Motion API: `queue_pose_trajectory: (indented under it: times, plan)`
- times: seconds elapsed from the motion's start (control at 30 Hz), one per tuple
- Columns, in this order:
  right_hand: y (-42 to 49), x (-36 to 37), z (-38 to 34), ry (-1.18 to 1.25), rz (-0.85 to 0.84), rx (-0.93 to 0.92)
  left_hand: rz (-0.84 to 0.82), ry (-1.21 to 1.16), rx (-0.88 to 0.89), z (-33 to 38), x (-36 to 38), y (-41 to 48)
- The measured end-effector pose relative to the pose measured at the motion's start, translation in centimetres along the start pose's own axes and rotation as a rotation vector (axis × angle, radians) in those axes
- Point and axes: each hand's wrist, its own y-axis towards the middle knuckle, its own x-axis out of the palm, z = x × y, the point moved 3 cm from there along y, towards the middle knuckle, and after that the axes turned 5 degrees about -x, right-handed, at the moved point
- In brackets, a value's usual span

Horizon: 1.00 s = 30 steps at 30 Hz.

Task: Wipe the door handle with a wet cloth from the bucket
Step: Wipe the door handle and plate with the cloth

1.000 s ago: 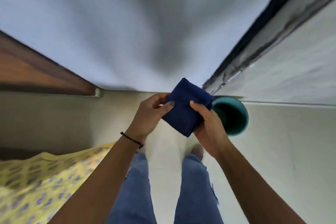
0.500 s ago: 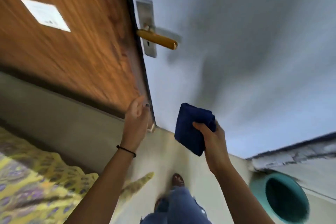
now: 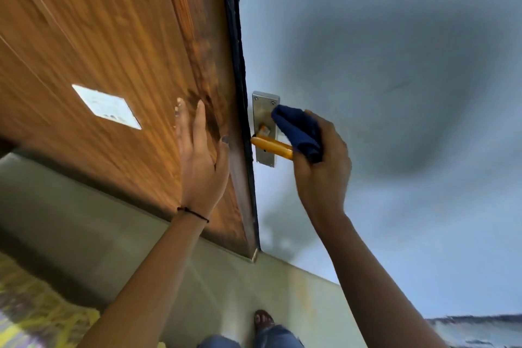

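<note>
the right hand point(image 3: 322, 169) gripped the folded blue cloth point(image 3: 299, 128) against the yellow lever handle point(image 3: 272, 145) at the door's edge, the left hand point(image 3: 200, 155) lay flat and open on the wooden door point(image 3: 107, 37), so wiping was just starting, and next called for strokes along the lever.

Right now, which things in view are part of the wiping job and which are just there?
In use: blue cloth in right hand; yellow door handle; left hand flat on wooden door.
Just there: white sticker; yellow patterned fabric.
</note>
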Motion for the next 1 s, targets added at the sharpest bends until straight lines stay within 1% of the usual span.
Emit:
queue_pose_trajectory:
  times: [0.07, 0.1, 0.17, 0.2, 0.27, 0.37, 0.4, 0.47, 0.57, 0.6, 0.63, 0.67, 0.73, 0.8, 0.93, 1.0]
  plan:
    - [0.4, 2.6, 0.5, -0.199, -0.054, -0.144, 0.016, 0.055, 0.053, -0.6, 0.5, 1.2]
    - [0.3, 3.9, 0.7, -0.304, -0.096, -0.187, 0.024, 0.081, 0.084, -1.1, 0.8, 1.8]
    - [-0.4, 6.1, 1.4, -0.455, -0.187, -0.210, 0.057, 0.135, 0.175, -1.7, 1.1, 2.8]
    - [-0.7, 7.1, 1.8, -0.505, -0.233, -0.193, 0.075, 0.157, 0.220, -2.2, 1.3, 3.3]
    - [-1.1, 8.2, 2.2, -0.578, -0.288, -0.132, 0.108, 0.200, 0.306, -3.1, 1.8, 4.2]
    - [-1.3, 8.8, 1.5, -0.637, -0.348, -0.098, 0.129, 0.251, 0.423, -4.6, 2.1, 5.4]
    - [-1.2, 8.7, 1.5, -0.649, -0.364, -0.097, 0.121, 0.260, 0.461, -4.9, 1.9, 5.8]
    - [-1.1, 7.5, 2.4, -0.622, -0.404, -0.100, 0.156, 0.272, 0.514, -4.6, 2.0, 5.6]
    - [-1.0, 6.5, 3.3, -0.676, -0.395, -0.061, 0.185, 0.307, 0.601, -4.0, 2.2, 5.1]
    - [-1.7, 8.8, 2.3, -0.838, -0.316, 0.031, 0.134, 0.175, 0.660, -5.9, 2.4, 6.9]
    - [-2.3, 11.1, 1.0, -0.956, -0.192, 0.129, 0.035, 0.098, 0.712, -7.1, 2.5, 8.3]
    - [-2.1, 11.6, 1.0, -0.962, -0.180, 0.131, 0.064, 0.142, 0.700, -7.2, 2.3, 8.0]
    - [-2.0, 11.3, 1.4, -0.983, -0.238, 0.092, 0.085, 0.132, 0.719, -6.3, 2.9, 7.4]
    - [-1.2, 10.3, 2.1, -1.007, -0.258, 0.048, 0.105, 0.160, 0.725, -6.6, 3.0, 7.1]
    - [-1.1, 8.1, 2.4, -0.940, -0.214, 0.115, 0.117, 0.166, 0.726, -6.9, 3.1, 7.7]
    - [-1.0, 8.5, 1.9, -0.941, -0.226, 0.098, 0.125, 0.137, 0.722, -7.0, 3.2, 7.2]
